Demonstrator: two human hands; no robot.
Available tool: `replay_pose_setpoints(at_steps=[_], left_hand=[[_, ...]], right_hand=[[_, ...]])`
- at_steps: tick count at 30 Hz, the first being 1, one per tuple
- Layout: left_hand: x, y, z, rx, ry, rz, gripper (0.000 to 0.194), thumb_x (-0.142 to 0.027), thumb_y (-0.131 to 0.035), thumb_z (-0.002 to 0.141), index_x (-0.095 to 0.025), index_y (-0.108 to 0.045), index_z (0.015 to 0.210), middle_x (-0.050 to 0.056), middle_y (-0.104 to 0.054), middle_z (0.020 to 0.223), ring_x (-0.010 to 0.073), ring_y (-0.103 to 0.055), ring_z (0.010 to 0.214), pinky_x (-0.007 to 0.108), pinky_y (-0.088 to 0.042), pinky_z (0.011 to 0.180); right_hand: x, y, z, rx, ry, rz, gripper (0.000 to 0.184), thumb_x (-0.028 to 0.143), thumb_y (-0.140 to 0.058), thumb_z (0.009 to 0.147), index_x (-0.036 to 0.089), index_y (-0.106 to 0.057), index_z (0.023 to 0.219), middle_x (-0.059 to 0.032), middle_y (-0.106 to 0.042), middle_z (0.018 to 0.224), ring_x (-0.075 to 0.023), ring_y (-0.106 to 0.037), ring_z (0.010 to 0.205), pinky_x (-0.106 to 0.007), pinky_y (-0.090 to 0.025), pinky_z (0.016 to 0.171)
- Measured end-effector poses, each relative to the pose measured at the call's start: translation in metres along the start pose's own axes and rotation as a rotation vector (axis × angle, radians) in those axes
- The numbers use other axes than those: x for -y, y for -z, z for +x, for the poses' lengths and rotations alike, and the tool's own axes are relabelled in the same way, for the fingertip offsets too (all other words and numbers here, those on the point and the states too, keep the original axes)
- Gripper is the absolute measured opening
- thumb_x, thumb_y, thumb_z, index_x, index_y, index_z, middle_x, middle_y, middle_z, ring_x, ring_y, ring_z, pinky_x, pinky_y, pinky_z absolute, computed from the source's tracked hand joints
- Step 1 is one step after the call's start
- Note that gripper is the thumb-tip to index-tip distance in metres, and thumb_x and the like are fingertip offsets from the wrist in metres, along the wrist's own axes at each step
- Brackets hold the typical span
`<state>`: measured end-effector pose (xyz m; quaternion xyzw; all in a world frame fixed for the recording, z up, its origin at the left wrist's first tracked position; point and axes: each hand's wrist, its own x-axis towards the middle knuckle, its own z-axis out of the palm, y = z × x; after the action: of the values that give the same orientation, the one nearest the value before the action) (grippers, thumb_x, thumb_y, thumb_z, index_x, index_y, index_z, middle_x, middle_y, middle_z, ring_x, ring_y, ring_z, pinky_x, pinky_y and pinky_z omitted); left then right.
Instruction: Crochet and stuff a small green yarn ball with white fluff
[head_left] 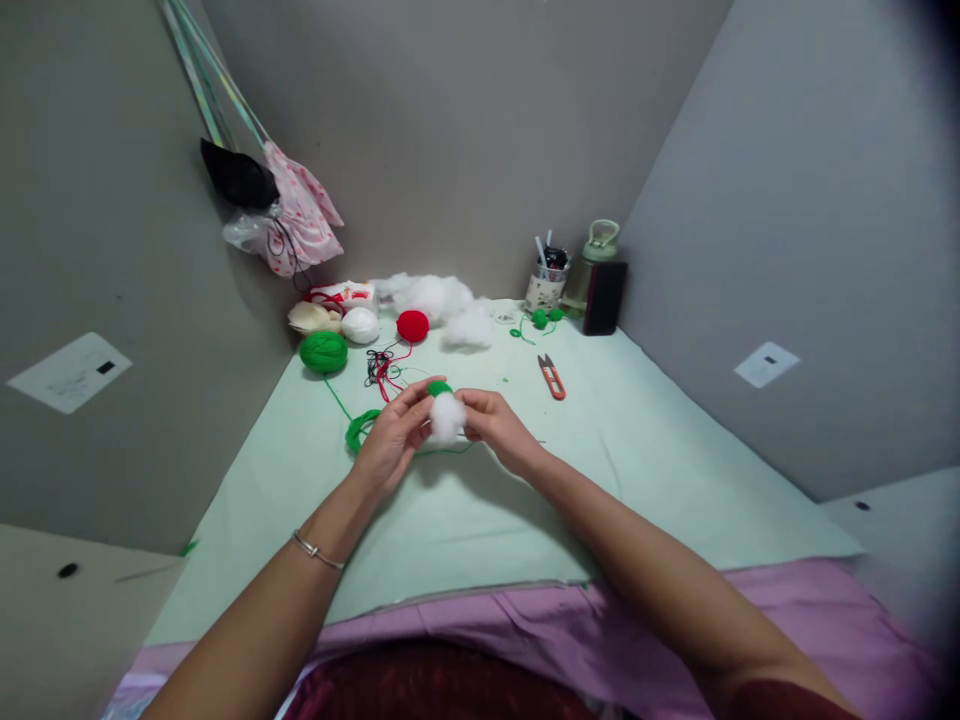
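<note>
With our left hand (pixel 391 437) and right hand (pixel 498 425), fingers curled and partly closed, we are holding a white fiberfill tuft (pixel 448 418) against a green yarn piece (pixel 440 388) above the pale green tabletop (pixel 600 480). Green loose yarn (pixel 361 431) is lying beside our left hand; beyond, orange-handled thread snips (pixel 552 377) and a red yarn ball (pixel 412 326) are resting.

We can't read marks on the left wall panel (pixel 70 372). Black phone (pixel 604 300) partly hides the bottle (pixel 599 246), worktop (pixel 675 480) far right corner. White stuffing (pixel 448 418) covers some right hand (pixel 499 425) fingertips.
</note>
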<state>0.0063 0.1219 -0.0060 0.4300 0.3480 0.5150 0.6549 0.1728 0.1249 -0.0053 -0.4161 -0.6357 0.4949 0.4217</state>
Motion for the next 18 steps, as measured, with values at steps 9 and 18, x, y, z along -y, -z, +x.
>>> replay_pose_setpoints(at_steps=[9, 18], left_hand=[[0.020, -0.006, 0.000, -0.065, -0.122, 0.017, 0.050, -0.025, -0.078, 0.076, -0.021, -0.061, 0.123, 0.001, -0.065, 0.098, 0.0124, -0.059, 0.085, 0.020, -0.047, 0.073], [0.032, -0.009, 0.004, -0.154, -0.147, -0.004, 0.039, -0.026, -0.070, 0.076, -0.020, -0.056, 0.111, 0.005, -0.072, 0.098, 0.0176, -0.069, 0.087, 0.026, -0.050, 0.073]], right_hand=[[-0.012, -0.008, 0.000, -0.088, 0.042, -0.231, 0.016, 0.027, -0.046, 0.079, 0.019, -0.061, 0.077, 0.0008, -0.055, 0.066, -0.0136, -0.045, 0.060, -0.024, -0.036, 0.061], [-0.010, -0.025, -0.008, -0.145, 0.068, -0.649, 0.035, 0.016, -0.046, 0.091, 0.020, -0.067, 0.119, -0.0067, -0.071, 0.083, -0.0201, -0.058, 0.071, -0.029, -0.039, 0.071]])
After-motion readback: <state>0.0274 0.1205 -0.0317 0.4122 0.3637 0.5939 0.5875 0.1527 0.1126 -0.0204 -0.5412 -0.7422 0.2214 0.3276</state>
